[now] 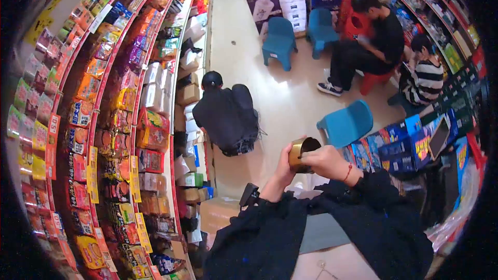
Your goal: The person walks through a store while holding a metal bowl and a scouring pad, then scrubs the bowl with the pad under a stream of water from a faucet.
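Note:
In front of my chest, my left hand [282,168] is wrapped around a gold cylindrical tin [296,153], gripping it from the left side. The tin is tilted, and its dark inner side shows at the top right. My right hand [329,162], with a red string bracelet [348,172] at the wrist, is closed over the tin's mouth. Its fingertips go in at the opening, so whatever they may hold is hidden.
Shelves of packaged snacks [78,140] line the left. A person [225,114] crouches beside them. Two people [381,36] sit at the right. Blue stools [348,123] stand on the floor [280,98]. Blue boxes [399,148] are stacked at the right, and a cardboard box [218,212] sits near my left arm.

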`<move>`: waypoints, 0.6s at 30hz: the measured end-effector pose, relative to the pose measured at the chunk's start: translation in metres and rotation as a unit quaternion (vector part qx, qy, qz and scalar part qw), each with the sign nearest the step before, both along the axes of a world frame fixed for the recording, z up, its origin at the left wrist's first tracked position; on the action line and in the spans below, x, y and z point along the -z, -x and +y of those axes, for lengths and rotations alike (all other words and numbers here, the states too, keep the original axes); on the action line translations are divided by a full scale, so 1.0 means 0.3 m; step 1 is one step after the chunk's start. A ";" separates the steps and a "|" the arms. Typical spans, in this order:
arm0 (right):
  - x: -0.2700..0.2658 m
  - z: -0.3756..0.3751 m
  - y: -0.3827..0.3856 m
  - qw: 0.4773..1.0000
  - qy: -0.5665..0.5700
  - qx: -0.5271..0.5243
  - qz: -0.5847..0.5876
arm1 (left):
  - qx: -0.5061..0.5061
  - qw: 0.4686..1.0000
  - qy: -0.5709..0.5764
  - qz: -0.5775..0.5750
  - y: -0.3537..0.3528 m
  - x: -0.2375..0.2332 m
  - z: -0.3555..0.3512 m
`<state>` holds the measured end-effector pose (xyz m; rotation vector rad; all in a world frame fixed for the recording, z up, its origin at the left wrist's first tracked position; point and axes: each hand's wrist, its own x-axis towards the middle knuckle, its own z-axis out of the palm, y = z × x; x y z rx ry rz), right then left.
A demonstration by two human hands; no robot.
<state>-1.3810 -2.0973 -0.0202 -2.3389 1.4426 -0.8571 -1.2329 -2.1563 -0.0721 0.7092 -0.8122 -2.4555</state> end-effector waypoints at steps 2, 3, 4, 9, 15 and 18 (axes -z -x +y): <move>0.006 -0.094 0.066 0.999 -0.018 0.030 -0.016 | 0.004 1.000 -0.014 -0.020 0.041 -0.009 -0.061; 0.030 -0.149 0.115 0.999 -0.005 0.048 -0.016 | 0.022 0.999 -0.023 -0.011 0.065 -0.011 -0.092; 0.062 -0.197 0.160 0.998 0.010 0.066 -0.017 | 0.035 0.998 -0.047 -0.011 0.100 -0.014 -0.130; 0.040 -0.375 0.299 0.999 0.015 -0.042 0.004 | -0.072 0.996 -0.015 -0.056 0.274 -0.027 -0.337; 0.055 -0.686 0.468 1.000 0.013 -0.015 0.012 | -0.057 0.998 -0.024 -0.025 0.408 -0.010 -0.564; 0.063 -0.820 0.479 0.993 0.029 -0.113 -0.001 | -0.140 0.988 -0.002 -0.056 0.442 0.010 -0.691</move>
